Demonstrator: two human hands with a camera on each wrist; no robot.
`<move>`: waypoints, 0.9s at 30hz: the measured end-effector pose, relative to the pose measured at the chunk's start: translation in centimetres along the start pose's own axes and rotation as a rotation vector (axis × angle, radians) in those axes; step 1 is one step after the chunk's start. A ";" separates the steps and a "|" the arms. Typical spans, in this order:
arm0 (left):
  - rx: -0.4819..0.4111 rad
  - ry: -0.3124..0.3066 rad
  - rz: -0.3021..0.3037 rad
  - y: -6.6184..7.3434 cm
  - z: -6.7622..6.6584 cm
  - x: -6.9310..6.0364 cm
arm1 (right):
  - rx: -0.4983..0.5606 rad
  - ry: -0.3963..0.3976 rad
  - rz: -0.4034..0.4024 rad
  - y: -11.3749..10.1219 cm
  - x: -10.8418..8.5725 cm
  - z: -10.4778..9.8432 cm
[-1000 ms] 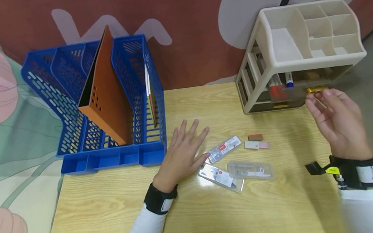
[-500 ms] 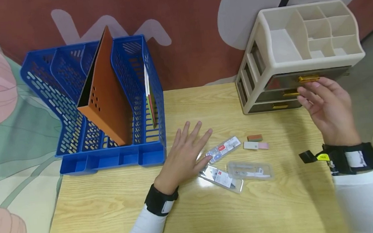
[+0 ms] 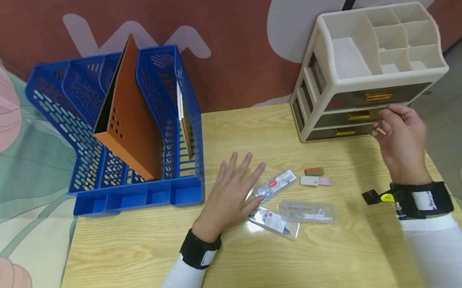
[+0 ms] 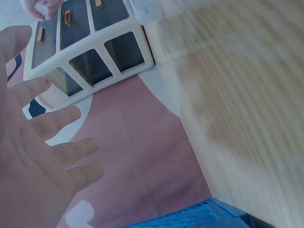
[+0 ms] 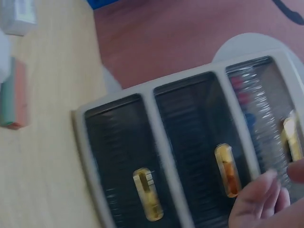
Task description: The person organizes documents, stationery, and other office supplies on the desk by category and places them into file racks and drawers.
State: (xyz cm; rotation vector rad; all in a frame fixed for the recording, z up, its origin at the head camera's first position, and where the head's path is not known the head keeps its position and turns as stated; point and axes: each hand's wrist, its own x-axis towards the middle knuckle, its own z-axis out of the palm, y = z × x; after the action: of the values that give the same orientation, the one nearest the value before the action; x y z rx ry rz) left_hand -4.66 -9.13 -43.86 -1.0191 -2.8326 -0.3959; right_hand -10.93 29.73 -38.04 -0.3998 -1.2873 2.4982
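Note:
The cream drawer unit (image 3: 334, 81) stands at the back right with all three dark drawers closed. Just in front of its upper drawers is the right hand (image 3: 405, 148), fingers loosely bent, holding nothing. In the right wrist view the fingers of that hand (image 5: 266, 202) lie near the gold handles (image 5: 227, 170) of the middle and top drawers. The left hand (image 3: 228, 198) is spread, its thumb by a clear case with a red label (image 3: 275, 183) and a second clear case (image 3: 274, 222). In the left wrist view the left hand (image 4: 33, 152) shows straight fingers.
On the left stands a blue file rack (image 3: 137, 196) holding an orange folder (image 3: 133, 120) and thin booklets (image 3: 184, 125). A third clear case (image 3: 308, 211), a white-and-pink eraser (image 3: 309, 181) and a red-green eraser (image 3: 313, 172) lie mid-table.
The top drawer has gone from partly pulled out to closed. The right hand has let go of its handle and moved down and left. The left hand has shifted slightly right.

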 end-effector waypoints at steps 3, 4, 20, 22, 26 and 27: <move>-0.004 -0.003 0.014 0.4 0.0 0.1 | -0.030 0.023 0.027 1.2 -0.2 -0.9; -0.009 -0.007 0.017 0.5 0.1 0.2 | -0.029 0.022 0.049 1.5 -0.2 -1.2; 0.008 -0.067 0.082 2.4 1.0 1.0 | 0.270 -0.039 0.354 1.8 0.8 -1.7; 0.009 -0.070 0.091 2.6 1.1 1.1 | 0.285 -0.033 0.369 1.9 1.0 -1.6; -0.015 -0.073 0.113 2.9 1.3 1.1 | 0.324 0.008 0.391 2.0 1.3 -1.2; -0.016 -0.074 0.117 3.0 1.4 1.2 | 0.331 0.018 0.390 2.0 1.3 -1.2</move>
State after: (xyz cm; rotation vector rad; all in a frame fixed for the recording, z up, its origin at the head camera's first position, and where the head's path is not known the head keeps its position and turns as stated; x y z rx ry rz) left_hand -3.67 -5.84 -44.36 -1.2205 -2.8191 -0.3768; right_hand -11.97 30.02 -40.49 -0.6403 -0.8230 2.9530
